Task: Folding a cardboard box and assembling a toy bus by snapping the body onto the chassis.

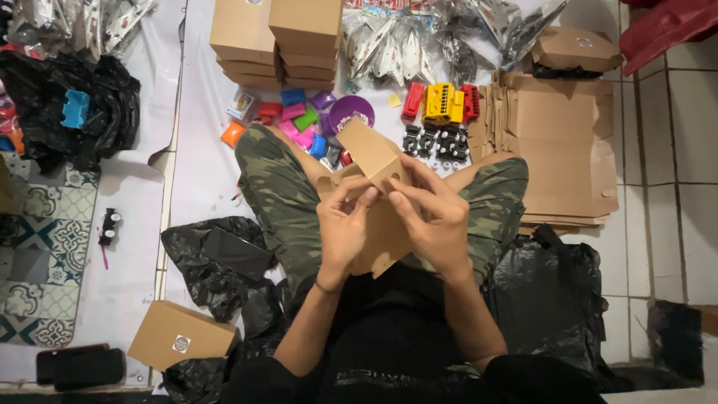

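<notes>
White sheeting covers the floor (198, 142) where a person sits cross-legged. Both hands grip a half-folded cardboard box (374, 161) over the lap: left hand (344, 224) and right hand (430, 217) have fingers pinched on its flaps. Beyond the box lie small toys (441, 105), a stack of finished boxes (277, 41) and flat blanks (561, 142), so much folding seems left.

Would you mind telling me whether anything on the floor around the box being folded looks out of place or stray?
One small black toy part lies alone on the white sheet at the left, apart from the black parts grouped ahead of the knees. Both hands grip the half-folded brown box.
</notes>
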